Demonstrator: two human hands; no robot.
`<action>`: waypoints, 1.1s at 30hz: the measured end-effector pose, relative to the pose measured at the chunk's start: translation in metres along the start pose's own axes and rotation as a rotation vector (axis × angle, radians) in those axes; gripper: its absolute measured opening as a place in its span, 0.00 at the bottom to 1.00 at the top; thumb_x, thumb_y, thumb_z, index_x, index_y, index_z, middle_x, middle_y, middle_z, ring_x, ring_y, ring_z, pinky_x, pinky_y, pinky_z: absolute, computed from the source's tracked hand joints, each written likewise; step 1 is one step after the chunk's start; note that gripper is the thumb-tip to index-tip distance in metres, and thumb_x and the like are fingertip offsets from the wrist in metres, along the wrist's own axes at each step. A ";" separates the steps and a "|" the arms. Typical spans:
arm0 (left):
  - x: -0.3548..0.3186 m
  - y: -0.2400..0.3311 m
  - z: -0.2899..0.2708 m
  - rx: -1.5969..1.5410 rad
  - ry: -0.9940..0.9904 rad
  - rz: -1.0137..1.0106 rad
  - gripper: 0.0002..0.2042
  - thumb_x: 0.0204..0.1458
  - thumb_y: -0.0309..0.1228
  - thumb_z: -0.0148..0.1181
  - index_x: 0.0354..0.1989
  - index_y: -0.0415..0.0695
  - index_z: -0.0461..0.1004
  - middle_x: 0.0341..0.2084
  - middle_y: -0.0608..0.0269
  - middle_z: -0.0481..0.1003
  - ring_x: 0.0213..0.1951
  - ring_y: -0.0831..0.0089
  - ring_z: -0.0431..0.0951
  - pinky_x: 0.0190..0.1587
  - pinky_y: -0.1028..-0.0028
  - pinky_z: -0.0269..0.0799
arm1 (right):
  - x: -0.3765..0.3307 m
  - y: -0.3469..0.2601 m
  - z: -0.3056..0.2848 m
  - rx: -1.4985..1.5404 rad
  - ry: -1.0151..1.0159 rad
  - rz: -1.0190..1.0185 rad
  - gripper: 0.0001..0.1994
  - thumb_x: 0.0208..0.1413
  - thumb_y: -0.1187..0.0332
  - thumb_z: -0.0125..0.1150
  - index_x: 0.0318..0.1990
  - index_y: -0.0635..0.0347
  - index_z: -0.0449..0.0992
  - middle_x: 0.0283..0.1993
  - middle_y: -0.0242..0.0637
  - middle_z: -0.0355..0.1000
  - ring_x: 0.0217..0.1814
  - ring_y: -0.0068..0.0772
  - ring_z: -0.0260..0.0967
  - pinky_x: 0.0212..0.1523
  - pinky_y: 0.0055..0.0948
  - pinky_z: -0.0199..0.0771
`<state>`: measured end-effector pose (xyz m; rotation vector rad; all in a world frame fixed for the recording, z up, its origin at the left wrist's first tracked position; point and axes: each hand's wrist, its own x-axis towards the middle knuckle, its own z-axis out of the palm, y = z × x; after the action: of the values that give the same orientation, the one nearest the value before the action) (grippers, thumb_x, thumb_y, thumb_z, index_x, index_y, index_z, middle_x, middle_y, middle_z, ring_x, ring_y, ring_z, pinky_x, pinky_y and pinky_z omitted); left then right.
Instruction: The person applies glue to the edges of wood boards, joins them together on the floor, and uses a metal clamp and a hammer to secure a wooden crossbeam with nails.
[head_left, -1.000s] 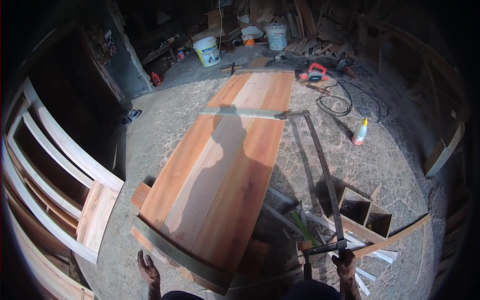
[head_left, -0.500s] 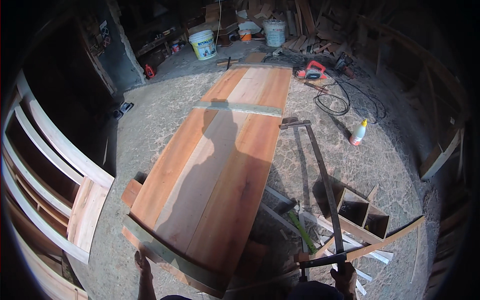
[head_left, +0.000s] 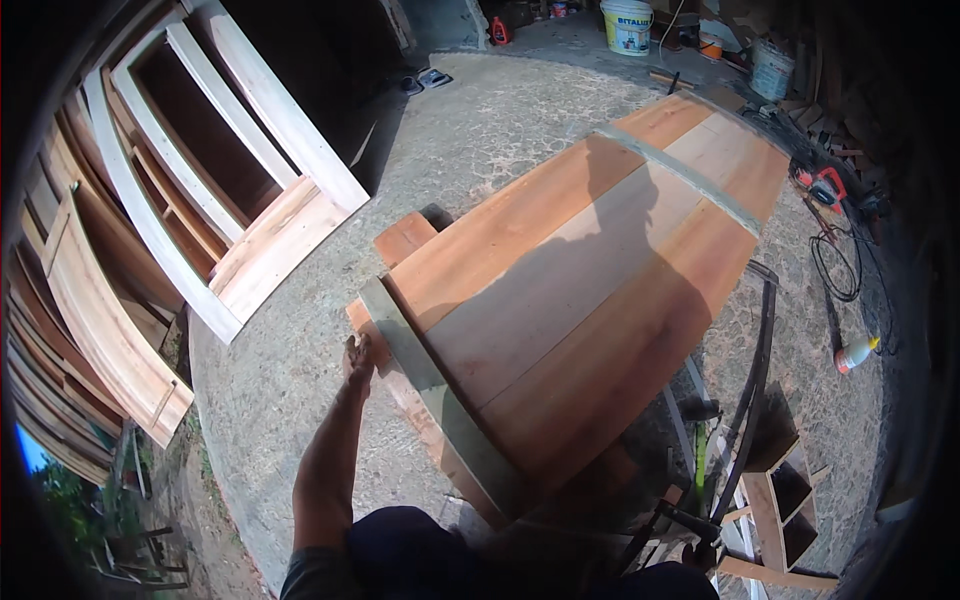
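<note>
The wide wooden panel (head_left: 580, 300) is judged heavy and stiff, best gripped at its edges. The left hand (head_left: 357, 358) is laid open against its near corner. The right hand (head_left: 700, 555) is probably closed on a clamp bar (head_left: 755, 400), though little is seen.

From the left hand (head_left: 357, 358) at the wooden panel's (head_left: 570, 300) near-left corner, bare stone floor (head_left: 290, 400) lies open toward nine and seven o'clock, the panel itself blocks three o'clock, and a door frame (head_left: 235, 190) crowds eleven o'clock.

Smooth matt wooden panel (head_left: 570, 300), rough stone floor (head_left: 480, 130), seemingly metal clamp (head_left: 750, 400).
</note>
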<state>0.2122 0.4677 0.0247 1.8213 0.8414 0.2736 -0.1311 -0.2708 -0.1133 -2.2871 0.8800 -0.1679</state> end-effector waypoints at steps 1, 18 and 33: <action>0.016 -0.012 -0.023 0.079 0.055 0.024 0.39 0.60 0.52 0.52 0.69 0.34 0.52 0.62 0.39 0.64 0.63 0.54 0.66 0.62 0.63 0.62 | 0.010 -0.010 0.008 -0.032 -0.063 -0.023 0.19 0.44 0.60 0.69 0.41 0.58 0.71 0.35 0.41 0.69 0.39 0.44 0.69 0.38 0.43 0.68; 0.081 0.089 -0.029 0.697 0.008 0.049 0.29 0.57 0.54 0.51 0.58 0.43 0.73 0.56 0.46 0.72 0.61 0.50 0.70 0.62 0.61 0.65 | 0.001 -0.459 -0.088 0.835 -0.456 0.032 0.20 0.63 0.64 0.56 0.59 0.61 0.68 0.48 0.38 0.73 0.48 0.29 0.71 0.45 0.29 0.73; 0.179 0.014 -0.010 0.177 -0.439 -0.235 0.29 0.55 0.62 0.55 0.25 0.45 0.75 0.18 0.68 0.72 0.20 0.76 0.70 0.19 0.74 0.60 | -0.149 -0.426 0.159 -0.137 0.256 -0.517 0.35 0.49 0.57 0.69 0.60 0.72 0.64 0.60 0.64 0.62 0.60 0.66 0.62 0.61 0.57 0.62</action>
<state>0.3427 0.5907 0.0061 1.8273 0.7714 -0.3512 0.0426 0.1429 0.0515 -2.6216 0.4076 -0.6558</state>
